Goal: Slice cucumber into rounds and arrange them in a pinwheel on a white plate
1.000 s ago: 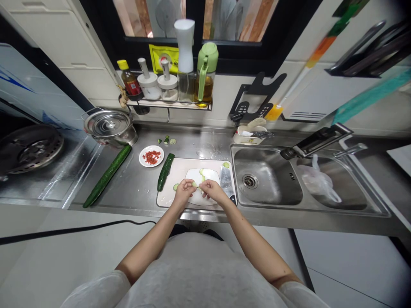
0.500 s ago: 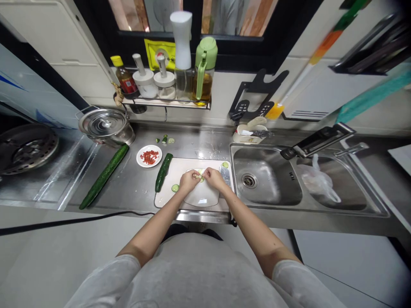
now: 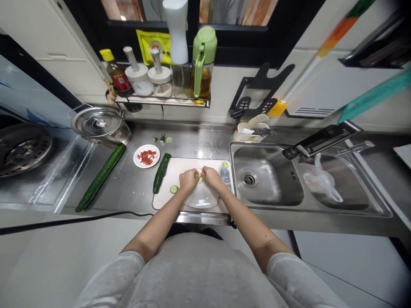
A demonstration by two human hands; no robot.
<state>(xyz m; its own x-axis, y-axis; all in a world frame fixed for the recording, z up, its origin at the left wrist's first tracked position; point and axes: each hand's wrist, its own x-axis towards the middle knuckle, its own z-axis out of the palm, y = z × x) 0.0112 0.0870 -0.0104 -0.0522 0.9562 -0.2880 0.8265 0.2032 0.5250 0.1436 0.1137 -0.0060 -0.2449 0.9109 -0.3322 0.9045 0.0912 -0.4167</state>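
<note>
My left hand (image 3: pixel 189 179) and my right hand (image 3: pixel 212 177) meet over a white plate (image 3: pixel 201 200), fingertips pinched on thin cucumber slices (image 3: pixel 200 173); the fingers partly hide them. The plate rests on a pale cutting board (image 3: pixel 164 200). Left of my left hand lies a loose cucumber round (image 3: pixel 174 189), and a cut length of cucumber (image 3: pixel 162 173) is along the board's left edge. Beside my right hand, a knife blade (image 3: pixel 225 176) lies flat on the board, with another cucumber round (image 3: pixel 225 164) by its top end.
A small dish (image 3: pixel 137 161) of chopped red bits and a long cucumber (image 3: pixel 101 178) lie leftward, near a lidded steel pot (image 3: pixel 118 133). Cucumber ends (image 3: pixel 162 139) sit behind. The double sink (image 3: pixel 269 188) is to the right, a seasoning rack (image 3: pixel 154 101) above.
Both hands stay over the plate, their fingertips shifting slightly around the cucumber slices. My left fingers look more curled. The camera view has moved a little.
</note>
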